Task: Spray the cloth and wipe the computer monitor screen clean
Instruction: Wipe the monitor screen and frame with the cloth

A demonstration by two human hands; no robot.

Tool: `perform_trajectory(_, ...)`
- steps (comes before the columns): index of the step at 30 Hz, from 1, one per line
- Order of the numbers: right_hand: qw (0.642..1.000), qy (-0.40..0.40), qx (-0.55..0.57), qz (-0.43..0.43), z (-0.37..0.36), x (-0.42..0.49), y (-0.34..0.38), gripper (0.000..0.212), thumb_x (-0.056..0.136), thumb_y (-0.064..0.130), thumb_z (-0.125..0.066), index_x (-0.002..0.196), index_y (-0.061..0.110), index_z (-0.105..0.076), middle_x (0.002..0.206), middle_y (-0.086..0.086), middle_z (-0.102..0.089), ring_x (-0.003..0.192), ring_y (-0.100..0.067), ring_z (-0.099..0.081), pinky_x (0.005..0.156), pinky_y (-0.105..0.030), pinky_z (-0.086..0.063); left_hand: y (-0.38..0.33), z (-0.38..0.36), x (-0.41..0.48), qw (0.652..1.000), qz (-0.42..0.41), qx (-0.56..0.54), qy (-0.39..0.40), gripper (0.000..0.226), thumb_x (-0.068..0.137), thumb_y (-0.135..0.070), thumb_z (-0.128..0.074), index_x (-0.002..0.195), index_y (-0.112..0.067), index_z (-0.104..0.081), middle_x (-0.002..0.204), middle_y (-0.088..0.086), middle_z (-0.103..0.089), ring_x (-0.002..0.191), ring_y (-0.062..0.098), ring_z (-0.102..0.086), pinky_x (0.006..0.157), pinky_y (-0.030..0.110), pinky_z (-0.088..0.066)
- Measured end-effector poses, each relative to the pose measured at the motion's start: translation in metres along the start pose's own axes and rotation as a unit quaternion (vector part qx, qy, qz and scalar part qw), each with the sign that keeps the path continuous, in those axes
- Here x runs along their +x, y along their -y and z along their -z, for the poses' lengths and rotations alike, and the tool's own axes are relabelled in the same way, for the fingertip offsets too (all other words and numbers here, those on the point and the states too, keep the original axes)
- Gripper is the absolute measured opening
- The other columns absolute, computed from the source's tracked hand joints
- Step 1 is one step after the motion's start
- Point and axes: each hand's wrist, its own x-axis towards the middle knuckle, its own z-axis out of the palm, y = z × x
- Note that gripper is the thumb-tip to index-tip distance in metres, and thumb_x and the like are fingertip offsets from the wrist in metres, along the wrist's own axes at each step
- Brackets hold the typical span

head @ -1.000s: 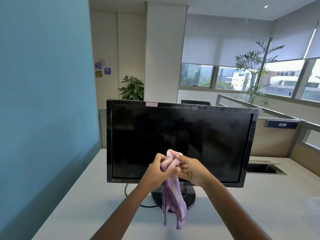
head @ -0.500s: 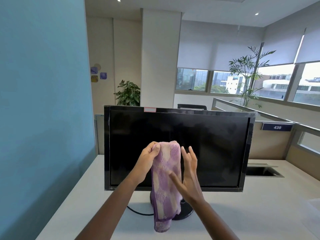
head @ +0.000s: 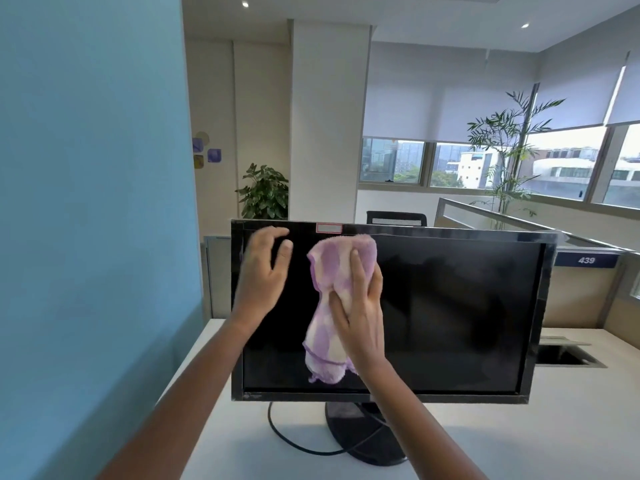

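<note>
A black computer monitor point(head: 450, 306) stands on a white desk, its dark screen facing me. My right hand point(head: 360, 317) lies flat on a purple and cream checked cloth point(head: 329, 271), pressing it against the upper left part of the screen. The cloth hangs down below the hand. My left hand point(head: 263, 271) is raised near the screen's top left corner, fingers curled apart, holding nothing. No spray bottle is in view.
The white desk point(head: 519, 445) carries the monitor's round black stand point(head: 349, 431) and a black cable point(head: 294, 441). A blue partition point(head: 86, 202) runs along the left. A cable cutout point(head: 564, 355) sits in the desk at the right. Potted plants and windows lie behind.
The cloth has passed from both hands to the right hand, which has risen and pressed it on the upper screen. The left hand let go and moved up to the left.
</note>
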Motion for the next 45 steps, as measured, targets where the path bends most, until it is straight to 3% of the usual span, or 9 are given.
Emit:
perform_trajectory(7,0.996,-0.012,-0.033,0.083,-0.086,0.037,0.044,0.059,0.095,0.032,-0.042,0.145,0.028,-0.011,0.151,-0.026,-0.017,0.123,-0.039,-0.047,0.077,-0.033,-0.055,0.051,0.036,0.047,0.992,0.012,0.126,0.029,0.056,0.092,-0.033,-0.014,0.130,-0.007,-0.046,0.145,0.014,-0.040,0.141,0.029,-0.025,0.116,0.048,-0.020)
perform_trajectory(10,0.991,-0.020,-0.116,0.071,-0.128,0.036,0.044,0.065,0.095,0.037,-0.042,0.146,0.021,-0.006,0.156,-0.016,0.000,0.144,-0.032,-0.008,0.109,-0.053,-0.032,0.061,0.041,0.060,0.996,0.044,0.050,0.062,0.050,0.100,-0.029,-0.014,0.127,-0.009,-0.050,0.137,0.015,-0.049,0.132,0.028,-0.039,0.112,0.043,-0.031)
perform_trajectory(13,0.978,-0.025,-0.195,0.063,-0.154,0.030,0.039,0.080,0.094,0.040,-0.039,0.145,0.020,0.020,0.151,-0.003,0.033,0.141,-0.021,0.024,0.110,-0.057,-0.010,0.064,0.040,0.065,0.996,0.057,0.028,0.064,0.053,0.100,-0.027,-0.011,0.123,-0.008,-0.055,0.132,0.012,-0.055,0.124,0.025,-0.047,0.103,0.029,-0.032)
perform_trajectory(19,0.954,-0.051,-0.271,0.118,-0.175,0.027,0.035,0.062,0.097,0.044,-0.016,0.148,0.015,0.002,0.156,-0.006,0.021,0.144,-0.021,0.016,0.113,-0.058,-0.009,0.062,0.034,0.059,0.999,0.017,0.020,0.030,0.049,0.099,-0.021,-0.015,0.116,0.000,-0.056,0.122,0.016,-0.057,0.115,0.022,-0.051,0.090,0.012,-0.031)
perform_trajectory(24,0.933,-0.049,-0.322,0.154,-0.167,0.034,0.018,0.057,0.092,0.050,-0.033,0.141,0.021,-0.029,0.148,-0.002,-0.023,0.145,-0.023,-0.007,0.108,-0.059,-0.027,0.064,0.033,0.061,0.999,0.012,0.003,0.033,0.041,0.100,-0.015,-0.019,0.115,0.000,-0.054,0.119,0.018,-0.058,0.108,0.018,-0.051,0.086,0.010,-0.033)
perform_trajectory(31,0.913,-0.070,-0.354,0.189,-0.132,0.036,-0.023,0.060,0.093,0.050,-0.033,0.147,0.028,-0.015,0.158,0.003,0.010,0.146,-0.022,-0.005,0.111,-0.055,-0.021,0.065,0.033,0.060,0.999,0.007,-0.011,0.033,0.048,0.094,-0.023,-0.017,0.112,0.003,-0.054,0.117,0.019,-0.057,0.106,0.019,-0.052,0.086,0.012,-0.033)
perform_trajectory(36,0.918,-0.089,-0.368,0.118,-0.084,0.036,-0.065,0.060,0.095,0.052,-0.021,0.148,0.025,-0.009,0.157,0.008,0.013,0.146,-0.020,0.005,0.114,-0.050,-0.013,0.066,0.031,0.061,0.999,0.012,-0.008,0.039,0.045,0.096,-0.024,-0.018,0.115,-0.003,-0.053,0.120,0.015,-0.056,0.106,0.014,-0.049,0.094,0.023,-0.039)
perform_trajectory(39,0.938,-0.142,-0.317,0.007,-0.059,0.033,-0.078,0.062,0.093,0.044,-0.033,0.145,0.011,-0.023,0.156,-0.009,-0.016,0.142,-0.032,-0.016,0.111,-0.057,-0.026,0.067,0.029,0.060,0.999,0.010,0.005,0.045,0.043,0.098,-0.022,-0.018,0.115,-0.003,-0.053,0.121,0.013,-0.053,0.105,0.014,-0.048,0.099,0.036,-0.045)
perform_trajectory(45,0.939,-0.215,-0.147,-0.224,-0.087,0.047,-0.028,0.062,0.091,0.037,-0.029,0.144,0.006,-0.021,0.152,-0.024,-0.020,0.141,-0.041,-0.014,0.112,-0.055,-0.018,0.065,0.025,0.058,0.999,0.013,0.033,0.030,0.057,0.086,-0.034,-0.015,0.115,-0.003,-0.052,0.120,0.013,-0.052,0.099,0.010,-0.045,0.088,0.026,-0.040)
